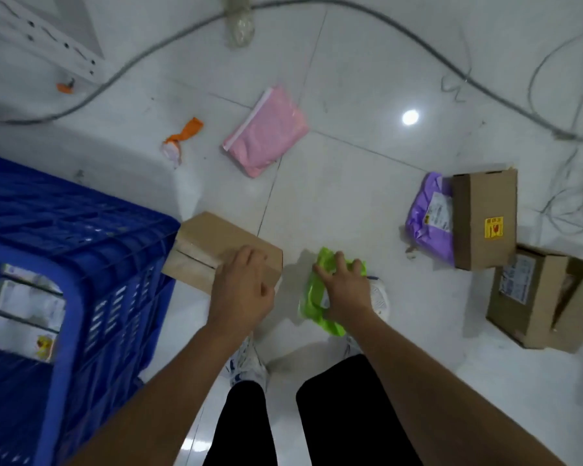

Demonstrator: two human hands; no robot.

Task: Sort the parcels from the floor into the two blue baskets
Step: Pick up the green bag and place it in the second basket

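We stand on a shiny white tile floor with gray cables snaking across it far from us. Our left hand lies on top of a brown cardboard box, fingers bent over its near edge, so it holds the box. This box sits right beside the blue basket, touching its corner. Our right hand has its fingers spread wide and curled down on a bright green bag parcel, grabbing it. The green bag is soft and crumpled, and it is just in front of our white shoes. The blue basket is on our left, with holes in its walls, and white boxes lie inside it. Farther off lies a flat pink bag parcel, well apart from our hands. To the right, a purple bag parcel with a white label leans against a tall brown box that has a yellow sticker. Near that is another brown box with a white label. A small orange and white scrap lies near the pink bag.
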